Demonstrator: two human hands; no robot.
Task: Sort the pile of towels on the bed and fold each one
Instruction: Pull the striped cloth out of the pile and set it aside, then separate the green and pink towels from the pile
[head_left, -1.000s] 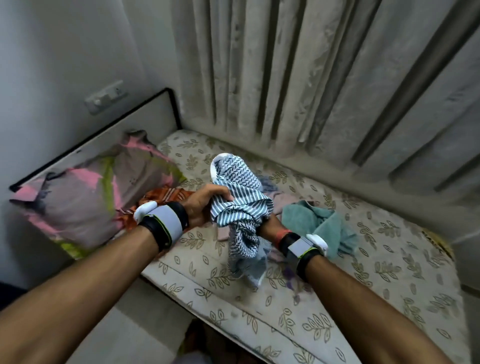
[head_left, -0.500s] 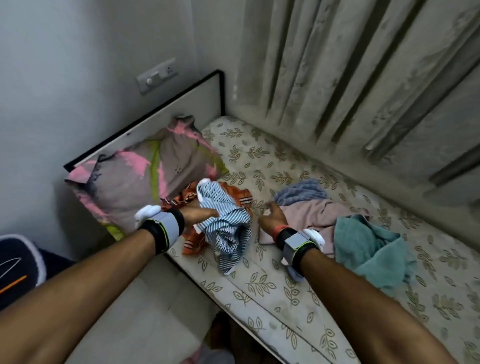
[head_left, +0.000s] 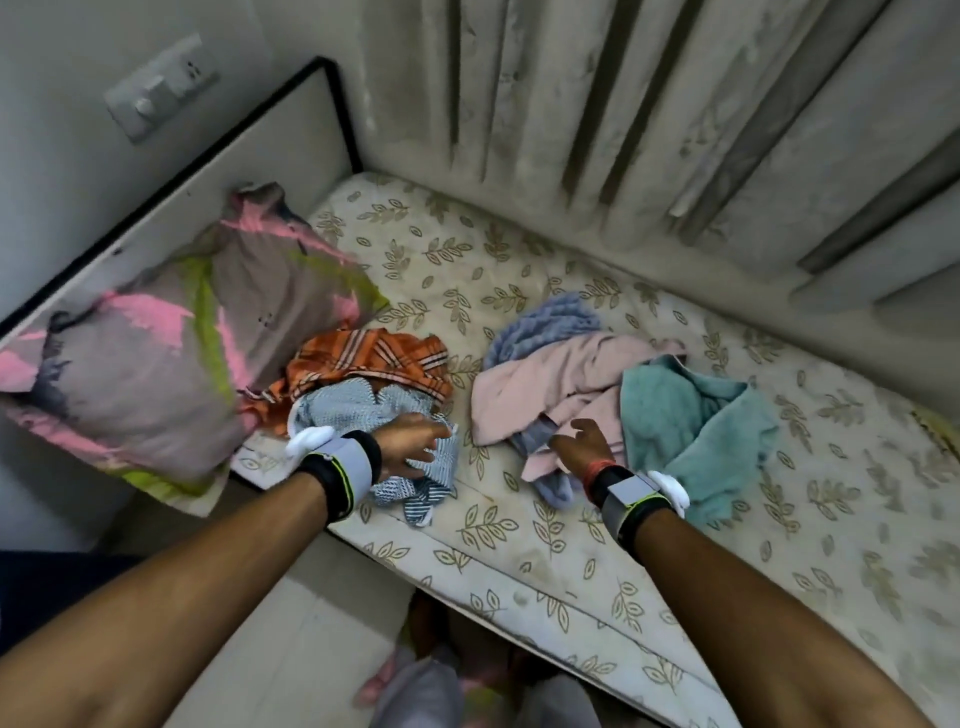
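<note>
A blue-and-white striped towel (head_left: 363, 415) lies crumpled near the bed's front edge, partly on an orange plaid towel (head_left: 369, 353). My left hand (head_left: 410, 449) rests on the striped towel, with fabric between thumb and fingers. To the right is a loose pile: a pink towel (head_left: 550, 384), a lavender towel (head_left: 545, 322) behind it, a teal towel (head_left: 696, 426) at its right, and a grey-blue piece (head_left: 556, 488) poking out in front. My right hand (head_left: 582, 447) hovers over the pink towel's front edge, fingers apart and holding nothing.
A pink, grey and green pillow (head_left: 156, 358) leans against the headboard (head_left: 218, 171) at the left. The leaf-patterned mattress (head_left: 519, 566) runs along a curtained wall (head_left: 649, 130). Floor and my legs (head_left: 431, 691) are below the bed's edge.
My left hand has lowered the striped towel from the air onto the bed beside the orange towel. My right hand has let go of it and moved to the pink pile.
</note>
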